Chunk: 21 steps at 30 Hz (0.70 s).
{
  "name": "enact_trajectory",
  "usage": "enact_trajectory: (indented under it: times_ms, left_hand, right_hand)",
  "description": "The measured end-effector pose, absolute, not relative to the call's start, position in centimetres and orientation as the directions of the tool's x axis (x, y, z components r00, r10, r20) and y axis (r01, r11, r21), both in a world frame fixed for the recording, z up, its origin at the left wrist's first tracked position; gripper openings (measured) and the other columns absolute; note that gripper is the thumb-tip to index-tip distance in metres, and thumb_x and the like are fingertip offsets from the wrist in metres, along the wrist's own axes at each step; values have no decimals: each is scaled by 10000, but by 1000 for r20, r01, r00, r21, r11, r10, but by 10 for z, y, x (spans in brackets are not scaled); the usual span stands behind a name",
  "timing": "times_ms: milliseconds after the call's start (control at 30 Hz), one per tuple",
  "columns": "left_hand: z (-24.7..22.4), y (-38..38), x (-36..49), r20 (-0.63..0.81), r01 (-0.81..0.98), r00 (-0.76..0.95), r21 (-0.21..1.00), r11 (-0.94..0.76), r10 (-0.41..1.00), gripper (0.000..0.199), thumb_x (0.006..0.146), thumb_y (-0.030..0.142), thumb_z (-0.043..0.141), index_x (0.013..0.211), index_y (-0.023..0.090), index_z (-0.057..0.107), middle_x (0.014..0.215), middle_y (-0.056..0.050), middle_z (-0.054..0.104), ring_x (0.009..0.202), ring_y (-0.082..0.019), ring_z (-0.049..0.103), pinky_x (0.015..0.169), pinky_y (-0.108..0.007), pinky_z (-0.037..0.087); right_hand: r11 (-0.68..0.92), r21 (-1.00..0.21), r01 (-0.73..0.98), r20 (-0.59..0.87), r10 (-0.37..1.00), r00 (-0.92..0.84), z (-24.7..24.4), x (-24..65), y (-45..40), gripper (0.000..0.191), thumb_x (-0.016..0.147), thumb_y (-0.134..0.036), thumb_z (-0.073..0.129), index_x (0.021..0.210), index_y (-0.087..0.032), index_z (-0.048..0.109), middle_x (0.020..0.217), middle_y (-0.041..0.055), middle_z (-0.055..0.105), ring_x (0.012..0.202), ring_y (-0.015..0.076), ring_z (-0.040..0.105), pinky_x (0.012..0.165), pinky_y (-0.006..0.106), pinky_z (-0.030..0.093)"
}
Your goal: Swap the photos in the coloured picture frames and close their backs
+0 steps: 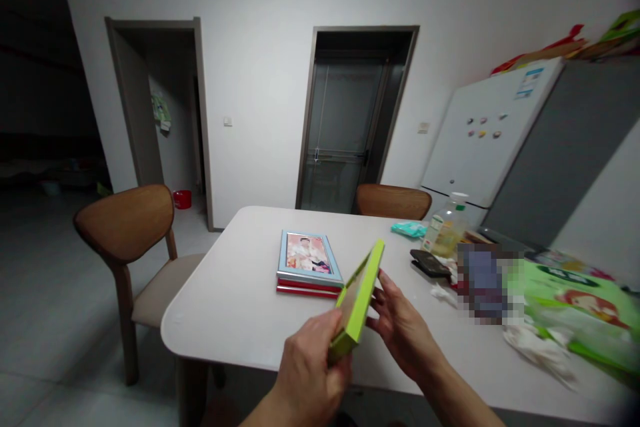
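Note:
Over the table's front edge I hold a lime-green picture frame point(361, 297), tilted and seen nearly edge-on, with a brownish face turned to the left. My left hand point(313, 360) is closed round its lower near corner, thumb on the brownish side. On the far right side, my right hand point(400, 323) grips the frame with bent fingers, partly hidden behind it. Just beyond lies a stack of picture frames: a light-blue one point(309, 257) with a photo on top and red-edged framing point(305, 288) beneath.
The white table point(220, 300) has a clear bottle point(445, 227), a dark wallet-like item point(429, 264), a teal packet point(409, 229), crumpled tissues point(540, 350) and a green package point(580, 300) on its right. Wooden chairs point(125, 220) stand left and behind; a fridge point(493, 133) is at right.

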State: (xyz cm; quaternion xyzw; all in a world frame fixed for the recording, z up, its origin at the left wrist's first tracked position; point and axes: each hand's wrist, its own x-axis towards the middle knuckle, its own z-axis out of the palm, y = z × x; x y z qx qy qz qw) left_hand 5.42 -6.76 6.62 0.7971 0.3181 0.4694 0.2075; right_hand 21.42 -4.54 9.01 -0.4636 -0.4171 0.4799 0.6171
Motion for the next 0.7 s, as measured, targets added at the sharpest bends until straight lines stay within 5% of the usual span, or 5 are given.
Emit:
enact_trajectory:
  times_ms: [133, 233, 333, 467, 700]
  left_hand:
    - [54, -85, 52, 707, 386, 605, 140, -912, 365, 457, 741, 226, 418, 1180, 97, 406, 1100, -151, 564, 1006, -242, 530, 830, -341, 460]
    - [37, -91, 58, 742, 457, 610, -45, -888, 277, 333, 792, 202, 395, 1114, 164, 470, 977, -84, 643, 881, -198, 605, 704, -268, 522]
    - [23, -94, 64, 763, 518, 594, -121, -847, 254, 260, 814, 151, 384, 1022, 214, 527, 897, -39, 673, 809, -165, 631, 584, -198, 528]
    - [10, -87, 63, 710, 537, 644, -154, -830, 285, 225, 812, 197, 396, 985, 205, 540, 901, -51, 670, 809, -187, 630, 591, -227, 532]
    - [-4, -72, 62, 515, 521, 768, -159, -839, 380, 277, 797, 280, 405, 1019, 153, 511, 1013, -100, 623, 920, -230, 581, 678, -277, 521]
  right_hand:
    - [-14, -944, -330, -68, 986, 153, 83, 218, -77, 460, 690, -467, 448, 1063, -205, 510, 983, 82, 616, 893, 236, 571, 676, 340, 471]
    - [-243, -908, -342, -268, 963, 28, 73, 218, -89, 458, 665, -478, 376, 886, -146, 602, 791, 116, 656, 795, 259, 601, 652, 359, 470]
    - [-322, -892, -317, -322, 945, -54, 60, 215, -87, 414, 625, -442, 400, 802, -140, 620, 688, 115, 655, 706, 260, 613, 611, 357, 463]
    - [-171, -960, -220, -169, 985, -26, 39, 213, -65, 360, 609, -335, 488, 892, -138, 590, 708, 70, 662, 638, 216, 606, 594, 318, 454]
    - [22, -859, 511, 85, 991, 101, 3, 225, -24, 389, 615, -236, 474, 979, -140, 569, 755, 44, 660, 611, 167, 576, 581, 252, 426]
